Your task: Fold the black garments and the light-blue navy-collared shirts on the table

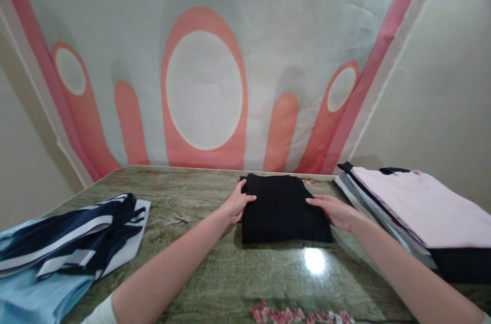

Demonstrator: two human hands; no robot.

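Note:
A black garment [284, 211], folded into a flat rectangle, lies on the table at the middle. Its exact kind does not show in this fold. My left hand [238, 203] grips the left edge, thumb on top and other fingers at the side, partly hidden. At the opposite edge, my right hand [334, 210] holds the cloth with the thumb side on top; its remaining fingers are hidden at or under the fabric.
The wood-patterned table [184, 252] has a glossy surface with printed pink flowers [299, 314] near the front. To the left lie loose navy striped clothes [95, 232] and light blue cloth [42, 293]. At right is a stack of flat clothes, a pale pink top [425, 206] uppermost. A wall rises behind.

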